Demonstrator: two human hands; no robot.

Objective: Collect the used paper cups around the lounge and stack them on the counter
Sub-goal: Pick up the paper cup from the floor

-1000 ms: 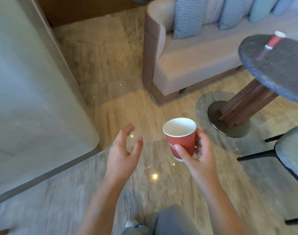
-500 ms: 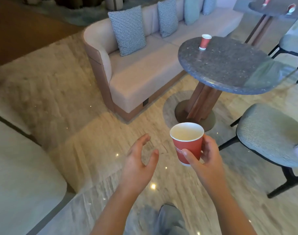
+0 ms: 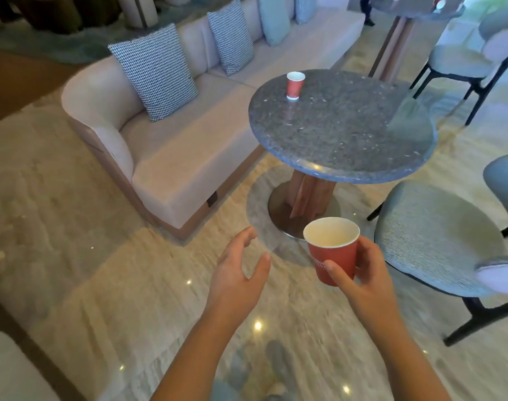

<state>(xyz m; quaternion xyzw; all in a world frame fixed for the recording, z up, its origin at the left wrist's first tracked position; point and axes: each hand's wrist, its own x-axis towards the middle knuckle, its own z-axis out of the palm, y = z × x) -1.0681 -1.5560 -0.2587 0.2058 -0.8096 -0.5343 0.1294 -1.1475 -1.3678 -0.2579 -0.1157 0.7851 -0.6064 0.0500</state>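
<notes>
Right hand: my right hand (image 3: 365, 282) grips a red paper cup (image 3: 331, 256), thumb across the near wall and fingers curled behind the far wall.
Cup position: it is held in the air above the floor (image 3: 102, 285), in front of the table's foot and just left of the nearest chair (image 3: 438, 241).
Cup axis: the long axis is close to vertical, mouth up and base down. The rim tips slightly toward me, so I look into a pale interior that seems empty.
Left hand: my left hand (image 3: 235, 282) is open and holds nothing. Its fingers are relaxed and lightly bent, its palm is turned toward the cup, and it is beside the cup but apart from it.
Second cup: the second cup (image 3: 295, 85), also red, stands upright with its mouth up on the round table (image 3: 348, 134), near the edge closest to the sofa (image 3: 174, 169) and well apart from both hands.
Round table: it has a dark speckled top on a wooden pedestal with a round metal foot.
Sofa: it is pale and stands left of the table, with a checked cushion (image 3: 157, 73) leaning on its back.
Chair: it has a grey padded seat on dark legs.
Far table: the far table (image 3: 415, 10) at top right is too blurred for me to tell what stands on it.
</notes>
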